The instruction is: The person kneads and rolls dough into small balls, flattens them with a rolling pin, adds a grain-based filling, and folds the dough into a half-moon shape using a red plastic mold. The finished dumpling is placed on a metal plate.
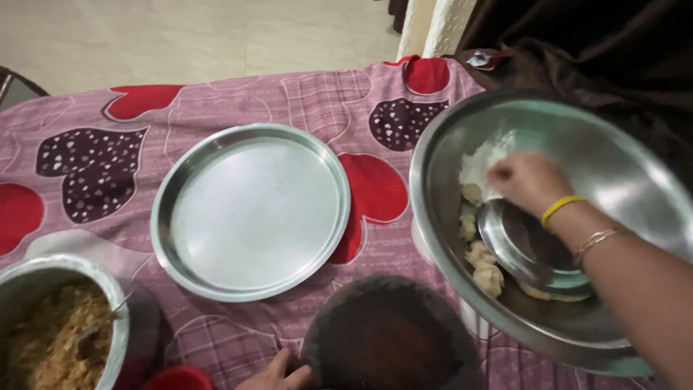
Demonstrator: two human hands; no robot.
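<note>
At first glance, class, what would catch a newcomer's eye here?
The right hand reaches into flour inside the big steel bowl at right, beside dough balls. An empty steel plate sits mid-table on the heart-print cloth. The left hand touches a round board at the bottom edge.

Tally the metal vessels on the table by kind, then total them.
Flat steel plate: 1
Large steel bowl, which the right hand reaches into: 1
Small steel plate inside that bowl: 1
Steel pot with the cooked filling: 1
Total: 4
</note>
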